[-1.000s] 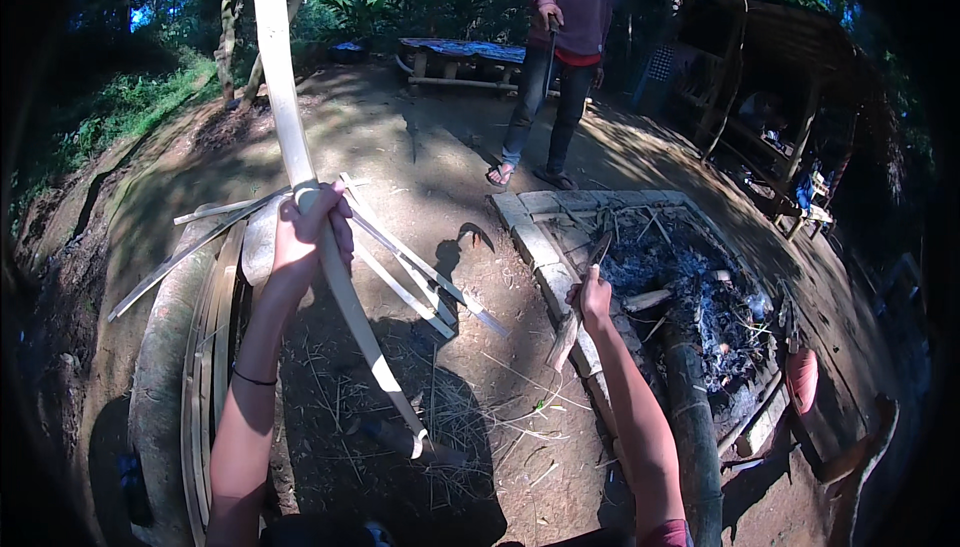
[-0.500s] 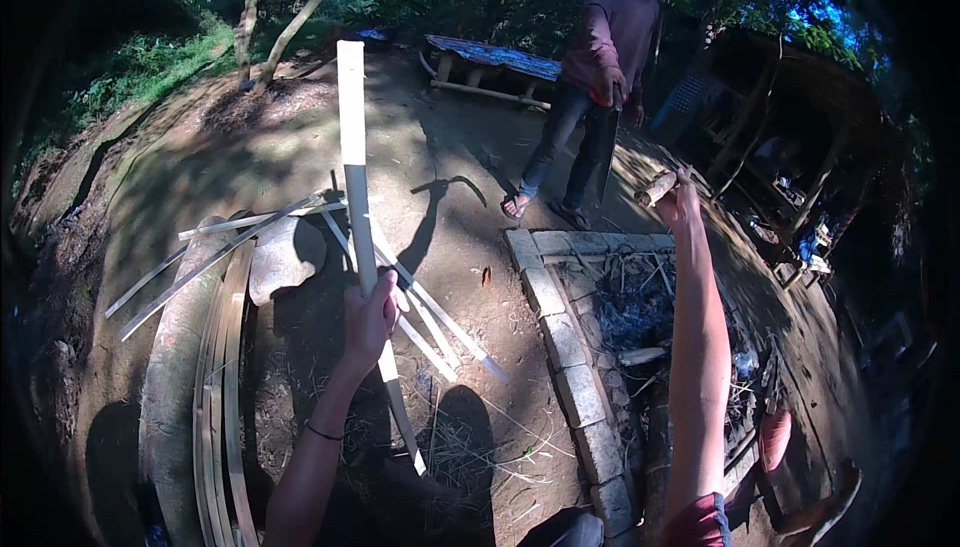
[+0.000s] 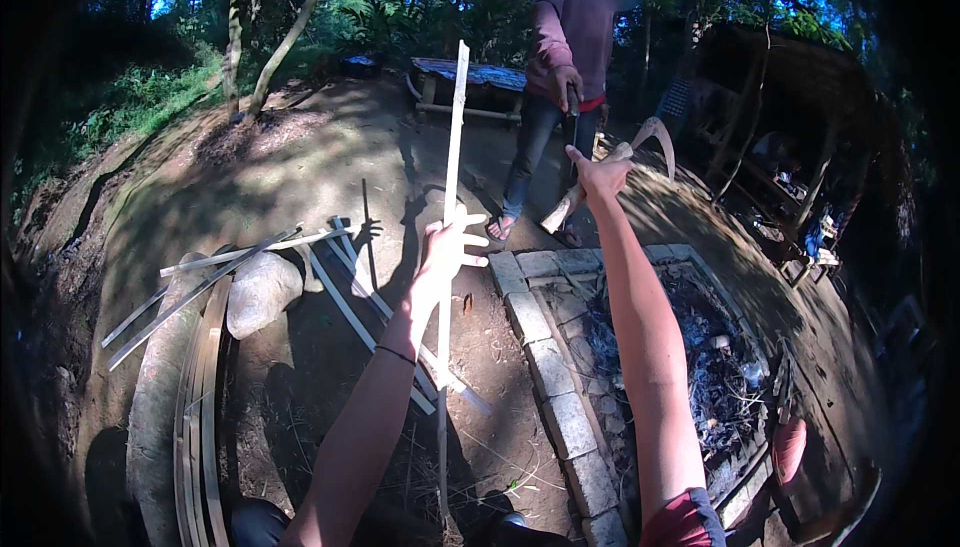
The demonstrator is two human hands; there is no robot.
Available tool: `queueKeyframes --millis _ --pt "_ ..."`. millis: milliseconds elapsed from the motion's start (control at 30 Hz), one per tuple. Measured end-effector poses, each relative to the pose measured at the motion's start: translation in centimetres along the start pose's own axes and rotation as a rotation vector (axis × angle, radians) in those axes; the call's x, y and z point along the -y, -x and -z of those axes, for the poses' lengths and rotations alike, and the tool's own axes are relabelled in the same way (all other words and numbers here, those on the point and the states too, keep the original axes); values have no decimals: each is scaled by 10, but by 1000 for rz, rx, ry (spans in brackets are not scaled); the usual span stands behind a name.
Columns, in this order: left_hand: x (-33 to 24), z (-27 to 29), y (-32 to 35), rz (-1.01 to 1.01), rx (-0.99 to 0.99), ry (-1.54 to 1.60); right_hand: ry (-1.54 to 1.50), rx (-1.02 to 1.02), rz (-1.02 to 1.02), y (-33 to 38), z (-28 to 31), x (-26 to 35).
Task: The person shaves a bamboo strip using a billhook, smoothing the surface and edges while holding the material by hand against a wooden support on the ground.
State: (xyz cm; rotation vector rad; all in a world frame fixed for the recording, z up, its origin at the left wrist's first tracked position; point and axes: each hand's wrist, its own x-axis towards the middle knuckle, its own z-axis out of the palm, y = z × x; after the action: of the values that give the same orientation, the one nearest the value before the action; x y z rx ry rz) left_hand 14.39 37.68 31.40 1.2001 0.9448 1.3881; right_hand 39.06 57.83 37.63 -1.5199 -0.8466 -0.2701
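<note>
In the middle a long, pale wooden strip stands nearly upright. My left hand holds it loosely near its mid-length, with several fingers stretched out to the right. To the right, at arm's length, my right hand is closed around the wooden handle of a sickle. Its curved blade rises beyond my fist. Facing me, another person grips a dark handle in one hand; the tool's lower part is hard to make out behind my right hand.
A block-edged fire pit holds ash and charred wood at the right. More strips lie on the ground at left, beside a pale stone and a log. A bench stands behind, and a shelter at far right.
The strip has turned edge-on and moved right with my left hand, whose fingers have spread. My right hand has swung left and the sickle's blade now shows. The other person's hand is nearer it.
</note>
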Motion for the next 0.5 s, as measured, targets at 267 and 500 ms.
queueKeyframes --millis 267,500 --pt "52 -44 -115 111 -359 136 -200 583 -298 11 10 5" --pt "69 -28 -197 122 -66 59 -487 613 -275 40 9 39"
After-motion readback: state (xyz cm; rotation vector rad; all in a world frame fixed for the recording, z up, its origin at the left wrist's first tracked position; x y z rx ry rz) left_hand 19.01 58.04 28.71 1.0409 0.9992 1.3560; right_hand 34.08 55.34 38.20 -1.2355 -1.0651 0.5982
